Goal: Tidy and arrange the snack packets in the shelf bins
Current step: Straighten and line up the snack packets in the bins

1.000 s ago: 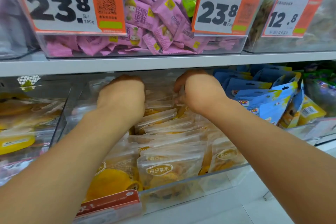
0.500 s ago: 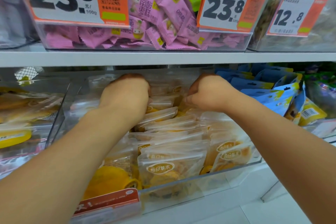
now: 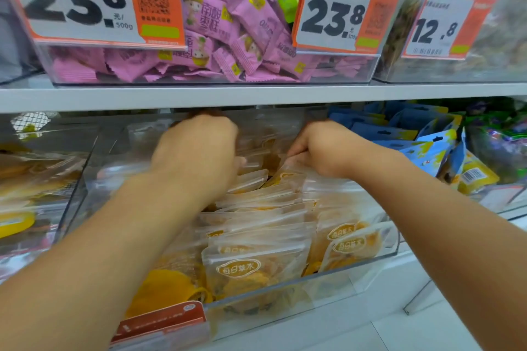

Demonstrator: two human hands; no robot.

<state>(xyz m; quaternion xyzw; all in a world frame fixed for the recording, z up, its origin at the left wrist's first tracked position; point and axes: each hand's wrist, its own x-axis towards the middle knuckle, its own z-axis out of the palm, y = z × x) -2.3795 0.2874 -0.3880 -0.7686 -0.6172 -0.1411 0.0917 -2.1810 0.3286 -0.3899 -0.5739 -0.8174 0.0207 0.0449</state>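
Observation:
A clear plastic bin (image 3: 370, 261) on the lower shelf holds several translucent packets of orange dried fruit (image 3: 251, 268), standing in rows. Both my hands reach deep into the back of it. My left hand (image 3: 196, 148) is curled over the rear packets on the left, its fingertips hidden behind them. My right hand (image 3: 316, 148) grips the top edge of a rear packet on the right, fingers curled round it. Between the hands a few packets lean forward.
The shelf board (image 3: 256, 95) above sits close over my hands. On it stands a bin of pink sweets (image 3: 216, 25) with price tags (image 3: 339, 8). Blue pouches (image 3: 419, 137) fill the bin to the right, yellow packets (image 3: 17, 208) the bin to the left.
Both hands have stayed at the back of the bin and shifted slightly apart; the rear packets between them have been pulled and leaned forward.

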